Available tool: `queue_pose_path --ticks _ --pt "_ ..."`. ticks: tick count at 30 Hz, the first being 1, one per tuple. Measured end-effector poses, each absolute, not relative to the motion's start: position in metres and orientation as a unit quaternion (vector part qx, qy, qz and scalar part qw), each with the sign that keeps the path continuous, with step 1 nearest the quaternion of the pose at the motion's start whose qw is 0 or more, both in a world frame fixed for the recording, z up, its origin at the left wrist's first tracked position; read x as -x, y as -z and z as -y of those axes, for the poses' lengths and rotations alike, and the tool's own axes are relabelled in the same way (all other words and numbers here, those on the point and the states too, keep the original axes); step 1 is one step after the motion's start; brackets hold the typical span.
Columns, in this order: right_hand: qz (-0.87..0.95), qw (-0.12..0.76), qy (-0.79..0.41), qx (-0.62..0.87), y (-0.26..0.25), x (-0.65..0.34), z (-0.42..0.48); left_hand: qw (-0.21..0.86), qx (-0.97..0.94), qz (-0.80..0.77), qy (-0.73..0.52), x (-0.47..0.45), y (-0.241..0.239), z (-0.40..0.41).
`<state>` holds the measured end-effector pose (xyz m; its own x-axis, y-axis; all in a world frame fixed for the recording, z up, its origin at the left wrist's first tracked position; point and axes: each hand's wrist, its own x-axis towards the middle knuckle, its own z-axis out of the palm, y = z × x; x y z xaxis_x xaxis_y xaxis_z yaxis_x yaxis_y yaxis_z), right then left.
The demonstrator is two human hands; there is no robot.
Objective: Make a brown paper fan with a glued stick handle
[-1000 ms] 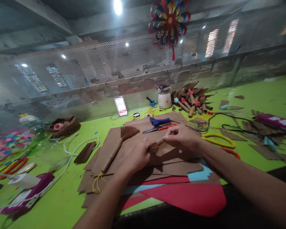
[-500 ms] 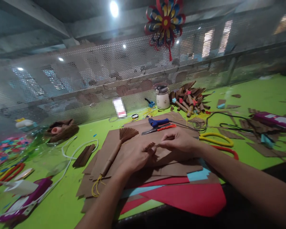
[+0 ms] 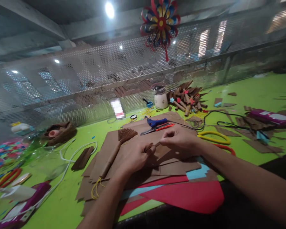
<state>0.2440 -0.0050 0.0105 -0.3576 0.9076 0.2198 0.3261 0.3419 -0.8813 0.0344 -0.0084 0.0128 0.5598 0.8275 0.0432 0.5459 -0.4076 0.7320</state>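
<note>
Above a stack of brown paper sheets (image 3: 124, 159), my left hand (image 3: 137, 156) is closed on a small piece of folded brown paper (image 3: 148, 147). My right hand (image 3: 180, 140) pinches the other end of that piece with thumb and fingertips. Much of the paper is hidden by my fingers. To the left of my left hand lies a rolled brown paper tube (image 3: 111, 157) with a pleated fan top and yellow strings at its lower end. Beyond the hands rest a blue glue gun (image 3: 157, 122) and a red-handled cutter knife (image 3: 157, 129).
Yellow-and-red-handled scissors (image 3: 214, 137) lie beside my right forearm. Further back stand a white jug (image 3: 160, 99) and a pile of brown paper tubes (image 3: 187, 98). A white cable (image 3: 70, 160) and purple power strip (image 3: 30, 203) are left; red paper (image 3: 188, 197) overhangs the front edge.
My right hand's fingertips have shifted slightly at the brown paper, and the left fingers have turned a little. The whole view has shifted slightly; other things stay put.
</note>
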Motion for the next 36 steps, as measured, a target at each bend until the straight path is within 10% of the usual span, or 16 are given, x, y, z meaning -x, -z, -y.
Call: queue_pose_path --ticks 36 --pt "0.558 0.476 -0.644 0.216 -0.009 -0.249 0.000 0.683 -0.586 -0.346 -0.266 -0.027 -0.015 0.008"
